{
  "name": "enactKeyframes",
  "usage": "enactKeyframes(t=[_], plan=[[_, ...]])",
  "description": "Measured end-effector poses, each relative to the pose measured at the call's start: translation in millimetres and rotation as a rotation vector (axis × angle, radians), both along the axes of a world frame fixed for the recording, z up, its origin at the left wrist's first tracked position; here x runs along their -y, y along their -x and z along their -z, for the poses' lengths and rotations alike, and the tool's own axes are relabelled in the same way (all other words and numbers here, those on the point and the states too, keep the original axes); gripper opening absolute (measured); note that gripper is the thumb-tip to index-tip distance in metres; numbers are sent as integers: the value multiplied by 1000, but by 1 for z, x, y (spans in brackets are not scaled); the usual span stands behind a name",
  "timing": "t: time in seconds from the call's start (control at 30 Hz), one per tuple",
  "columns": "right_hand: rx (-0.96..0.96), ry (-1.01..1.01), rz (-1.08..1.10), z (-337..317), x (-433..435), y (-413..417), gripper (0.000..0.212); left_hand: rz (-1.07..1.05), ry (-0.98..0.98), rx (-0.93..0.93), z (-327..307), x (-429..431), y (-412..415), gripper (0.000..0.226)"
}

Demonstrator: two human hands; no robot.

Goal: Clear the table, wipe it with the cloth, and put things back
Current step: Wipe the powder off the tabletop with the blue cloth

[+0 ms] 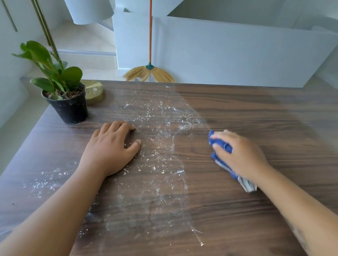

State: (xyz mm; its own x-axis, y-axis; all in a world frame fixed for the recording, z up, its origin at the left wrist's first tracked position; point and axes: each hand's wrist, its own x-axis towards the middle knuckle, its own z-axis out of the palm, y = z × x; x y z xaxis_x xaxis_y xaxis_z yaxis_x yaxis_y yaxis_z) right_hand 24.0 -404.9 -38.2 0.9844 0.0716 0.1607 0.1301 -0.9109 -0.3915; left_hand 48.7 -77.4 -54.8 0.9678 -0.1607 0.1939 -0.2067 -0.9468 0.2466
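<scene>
Here the blue cloth (221,146) is lying bunched on the right half of the wooden surface (258,219), and a grey-white part of it is sticking out under the wrist. The right hand (241,155) is pressing on it from above. Its grip is holding the cloth, with the fingers curling over the blue folds.

Just left of the cloth, white powder and small crumbs (161,116) are covering the middle of the surface in smears, from the far edge down toward the near edge. The wood to the right of the cloth is looking clean.

The left hand (110,149) is resting palm down at the left border of the powder, well apart from the cloth. Its grip is wide and is holding nothing, the fingers lying relaxed on the wood.

Behind this hand a black pot with a green plant (69,106) is standing near the far left corner. The golden lamp base (94,92) is sitting just behind it. Beyond the surface, a broom (148,72) is leaning against a white wall.
</scene>
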Motion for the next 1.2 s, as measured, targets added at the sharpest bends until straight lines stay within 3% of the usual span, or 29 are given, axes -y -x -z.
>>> enactKeyframes(t=[0.1,0.2,0.4,0.53,0.67,0.83,0.97,1.07,1.2], plan=[[24,66,126,0,-9,-59,27,1,6,3,0,1,-1,47],[48,90,80,1,-43,-87,29,8,12,7,-1,1,-1,48],[-17,4,-222,1,-49,-16,19,6,18,7,2,-2,3,52],[23,-29,-6,3,0,-26,20,32,44,-59,-3,-10,-5,52],[61,58,178,6,-20,-94,28,0,51,-57,-13,-22,-23,49],[64,42,-108,6,-77,-96,25,28,-31,-138,-16,-23,-58,64],[-10,25,-298,4,-54,-45,22,27,12,-112,-5,-25,-65,63],[-44,-25,-216,4,-20,-48,21,33,20,-61,0,-25,-64,61],[21,-36,13,9,-24,-117,22,32,30,-14,-1,-23,-67,61]])
